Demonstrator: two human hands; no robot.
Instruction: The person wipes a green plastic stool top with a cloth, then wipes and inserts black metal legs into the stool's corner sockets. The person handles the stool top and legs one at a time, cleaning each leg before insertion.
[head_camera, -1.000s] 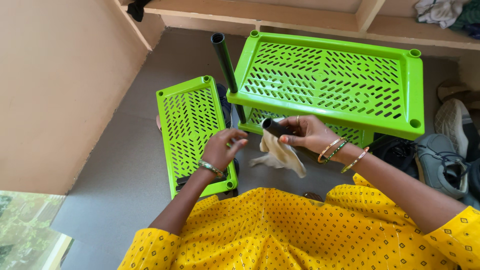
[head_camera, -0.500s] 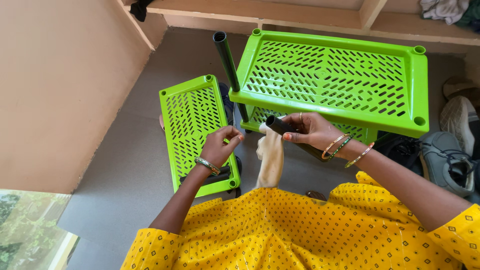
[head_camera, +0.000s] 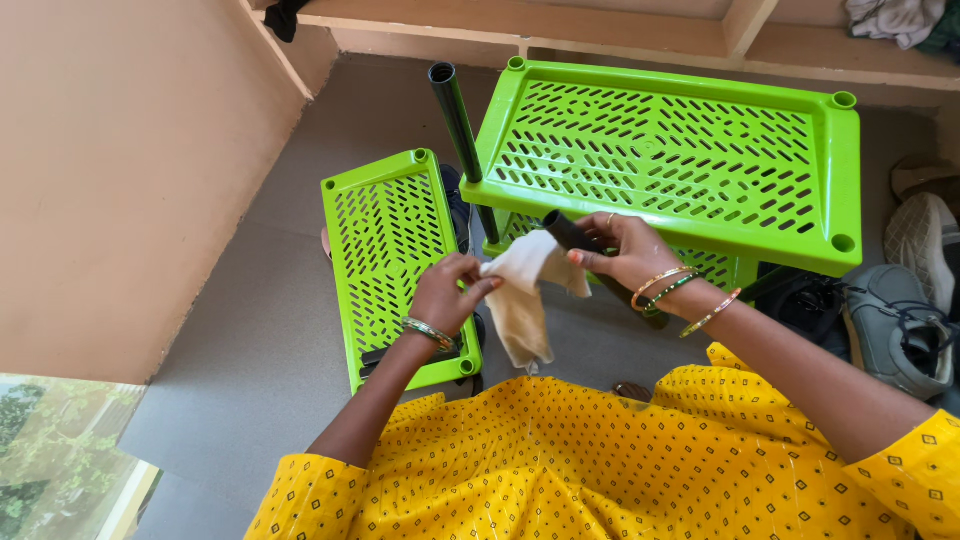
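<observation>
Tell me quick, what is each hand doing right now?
Left hand: closed, pinching the pale cloth.
Right hand: closed around the dark tube, cloth at its end.

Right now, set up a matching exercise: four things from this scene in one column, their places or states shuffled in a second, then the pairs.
1. cloth
2. dark tube
3. flat green shelf
4. grey shoe

a. lying flat on the floor by the left hand
b. gripped in the right hand
c. pinched by the left hand, hanging down
d. on the floor at far right

Pairs: 1-c, 2-b, 3-a, 4-d
</observation>
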